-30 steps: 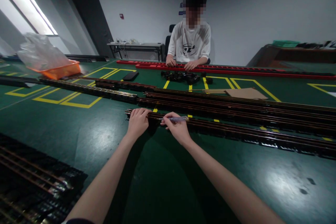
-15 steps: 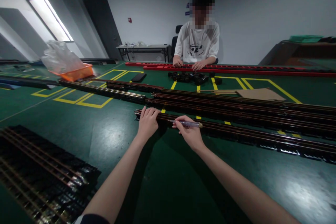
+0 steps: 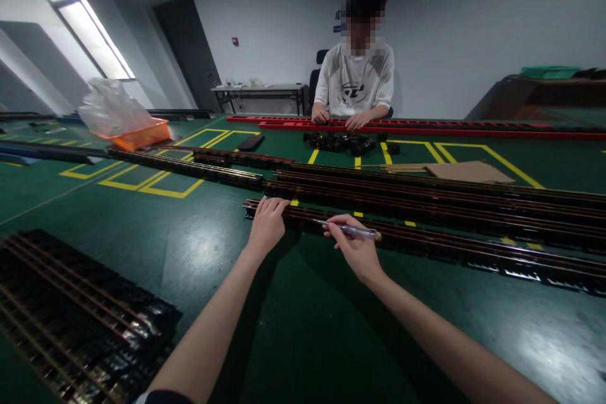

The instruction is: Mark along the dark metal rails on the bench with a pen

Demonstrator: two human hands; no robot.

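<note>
Green tabletop [image 3: 213, 227]: yellow marks [image 3: 410, 223], dark rails lying across.
Near rail [image 3: 416, 240]: on tabletop, nearer than the dark rail stack [image 3: 449, 201]; runs out of view on R.
L hand [image 3: 267, 222]: on near rail close to its L end, fingers bent over; gripping or just resting, can't tell.
R hand [image 3: 353, 249]: closed round clear-handled tool [image 3: 357, 231], thin tip pointing L at near rail; contact unclear.
Opp. side: person [image 3: 355, 79], hands at red rails [image 3: 473, 131].
Far L: orange tray [image 3: 142, 135] w/ plastic bag [image 3: 113, 104].
</note>
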